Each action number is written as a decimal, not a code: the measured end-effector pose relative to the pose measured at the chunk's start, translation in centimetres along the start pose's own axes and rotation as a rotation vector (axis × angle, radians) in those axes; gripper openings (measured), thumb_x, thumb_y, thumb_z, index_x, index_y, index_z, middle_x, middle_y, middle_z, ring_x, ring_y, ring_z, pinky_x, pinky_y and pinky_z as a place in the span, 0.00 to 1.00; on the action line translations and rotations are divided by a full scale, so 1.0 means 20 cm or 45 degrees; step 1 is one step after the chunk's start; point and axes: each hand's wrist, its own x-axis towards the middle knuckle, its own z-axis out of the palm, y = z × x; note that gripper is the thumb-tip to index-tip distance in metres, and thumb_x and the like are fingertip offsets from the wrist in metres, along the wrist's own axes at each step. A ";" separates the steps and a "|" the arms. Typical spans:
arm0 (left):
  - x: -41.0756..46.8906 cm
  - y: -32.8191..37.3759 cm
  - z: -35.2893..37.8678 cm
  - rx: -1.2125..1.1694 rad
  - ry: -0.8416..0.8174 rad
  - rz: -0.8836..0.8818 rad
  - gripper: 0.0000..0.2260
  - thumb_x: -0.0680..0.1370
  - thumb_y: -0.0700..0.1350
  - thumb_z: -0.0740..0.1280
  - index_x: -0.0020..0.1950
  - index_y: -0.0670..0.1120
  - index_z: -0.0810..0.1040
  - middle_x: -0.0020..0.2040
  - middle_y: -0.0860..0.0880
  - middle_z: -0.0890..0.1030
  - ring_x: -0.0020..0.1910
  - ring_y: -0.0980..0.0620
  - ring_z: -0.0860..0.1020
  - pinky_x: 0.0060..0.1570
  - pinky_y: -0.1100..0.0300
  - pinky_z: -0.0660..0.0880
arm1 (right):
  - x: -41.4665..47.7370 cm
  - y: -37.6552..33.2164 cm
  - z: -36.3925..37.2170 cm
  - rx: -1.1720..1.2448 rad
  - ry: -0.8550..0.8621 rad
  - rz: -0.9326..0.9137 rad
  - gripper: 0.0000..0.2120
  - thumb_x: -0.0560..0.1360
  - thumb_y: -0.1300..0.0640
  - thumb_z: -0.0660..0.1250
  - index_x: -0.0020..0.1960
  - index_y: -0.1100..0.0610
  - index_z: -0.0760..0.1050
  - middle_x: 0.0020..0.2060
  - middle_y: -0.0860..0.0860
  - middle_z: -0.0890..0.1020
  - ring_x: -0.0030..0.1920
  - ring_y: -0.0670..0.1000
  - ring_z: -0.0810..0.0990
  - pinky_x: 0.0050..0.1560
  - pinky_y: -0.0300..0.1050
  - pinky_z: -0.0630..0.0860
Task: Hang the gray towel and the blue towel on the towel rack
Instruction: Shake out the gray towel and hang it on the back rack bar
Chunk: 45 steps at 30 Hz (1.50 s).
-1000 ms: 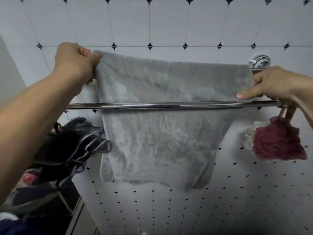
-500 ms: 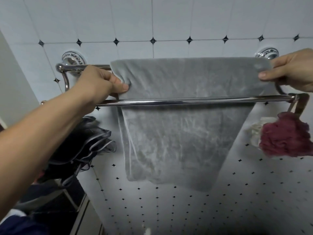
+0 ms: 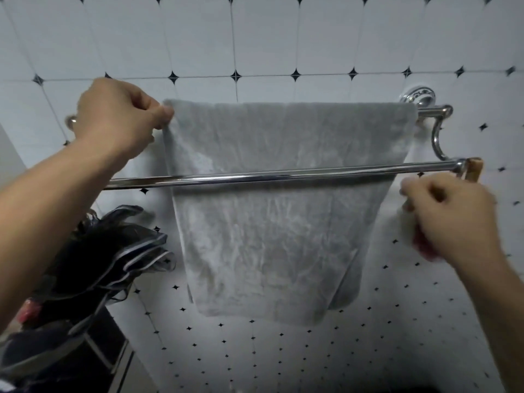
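Head view: the only view, looking up at a white tiled wall (image 3: 255, 38) with the towel rack (image 3: 438, 143) fixed to it.
Gray towel (image 3: 278, 222): it is draped over the far bar (image 3: 431, 111), close to the wall. Its folded top edge runs level along that bar, and the cloth hangs down behind the near bar (image 3: 283, 175).
Why it lies so: I judge the far bar was chosen so that the near bar is free for the second towel. The spread top edge lets the cloth hang flat instead of bunching.
Left hand (image 3: 119, 120): it is raised at the towel's top left corner, by the left end of the far bar.
Left fingers (image 3: 158, 112): they are curled in narrow and pinch that corner against the thumb. This looks like a hold to square the edge or steady it.
Right hand (image 3: 453, 219): it is low on the right, just under the right end of the near bar and apart from the towel.
Right fingers (image 3: 414, 191): they are loosely curled and blurred. I see nothing held in them.
Behind the right hand: a dark red puff (image 3: 422, 248) hangs there, mostly hidden. I cannot tell whether the hand touches it.
Lower left: a black frilled cloth (image 3: 113, 251) hangs near the wall.
Blue towel: I cannot make it out anywhere here.
Progress: the gray towel looks as good as hung. The blue one is not yet on the rack.
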 end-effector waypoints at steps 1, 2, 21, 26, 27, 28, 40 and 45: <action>0.00 -0.01 0.00 -0.033 -0.018 0.005 0.11 0.67 0.57 0.72 0.35 0.50 0.82 0.32 0.50 0.84 0.32 0.46 0.82 0.51 0.39 0.80 | -0.09 0.09 0.08 -0.100 -0.235 0.037 0.15 0.72 0.42 0.63 0.40 0.52 0.80 0.30 0.42 0.82 0.29 0.44 0.80 0.32 0.49 0.80; 0.01 -0.03 0.00 -0.057 -0.031 0.006 0.10 0.67 0.57 0.72 0.34 0.51 0.82 0.33 0.52 0.84 0.32 0.46 0.83 0.52 0.37 0.79 | -0.15 0.18 0.16 -0.202 -0.486 0.107 0.12 0.74 0.45 0.64 0.43 0.52 0.79 0.33 0.43 0.83 0.32 0.46 0.81 0.35 0.48 0.80; -0.03 -0.13 0.03 -0.047 -0.315 -0.076 0.14 0.65 0.46 0.80 0.31 0.45 0.75 0.33 0.48 0.81 0.36 0.50 0.82 0.39 0.59 0.73 | -0.73 0.93 0.93 0.730 -1.100 1.746 0.17 0.80 0.47 0.64 0.60 0.60 0.71 0.54 0.63 0.82 0.45 0.60 0.82 0.38 0.49 0.75; 0.00 -0.11 -0.01 -0.136 -0.236 -0.065 0.14 0.68 0.46 0.78 0.31 0.47 0.74 0.35 0.45 0.81 0.34 0.52 0.81 0.39 0.59 0.71 | -0.82 0.87 1.06 1.367 -0.813 1.878 0.15 0.77 0.45 0.67 0.44 0.58 0.79 0.36 0.54 0.83 0.38 0.53 0.82 0.40 0.45 0.72; 0.01 -0.11 -0.01 -0.151 -0.223 -0.060 0.13 0.68 0.46 0.78 0.32 0.47 0.74 0.32 0.48 0.82 0.30 0.56 0.80 0.36 0.62 0.71 | -0.82 0.86 1.07 1.421 -0.817 1.865 0.15 0.76 0.45 0.68 0.41 0.57 0.79 0.32 0.53 0.81 0.32 0.51 0.79 0.37 0.44 0.72; 0.02 -0.12 -0.02 -0.169 -0.208 -0.057 0.13 0.69 0.46 0.77 0.32 0.47 0.74 0.29 0.51 0.82 0.27 0.59 0.79 0.32 0.66 0.72 | -0.83 0.85 1.07 1.472 -0.828 1.838 0.14 0.76 0.46 0.69 0.38 0.56 0.79 0.29 0.52 0.79 0.28 0.50 0.77 0.34 0.42 0.70; 0.07 -0.10 -0.05 -0.006 -0.038 0.106 0.11 0.68 0.52 0.76 0.34 0.48 0.79 0.23 0.56 0.77 0.18 0.59 0.69 0.21 0.68 0.65 | -0.86 1.19 0.81 0.632 -0.708 1.370 0.08 0.71 0.70 0.72 0.50 0.69 0.82 0.27 0.57 0.82 0.29 0.53 0.73 0.27 0.41 0.70; 0.02 -0.04 0.04 0.246 -0.019 0.214 0.13 0.68 0.53 0.77 0.34 0.46 0.78 0.28 0.48 0.76 0.28 0.47 0.69 0.37 0.56 0.67 | -0.81 1.25 0.64 0.425 -0.728 1.248 0.12 0.74 0.58 0.73 0.56 0.62 0.81 0.45 0.57 0.84 0.46 0.58 0.80 0.48 0.52 0.73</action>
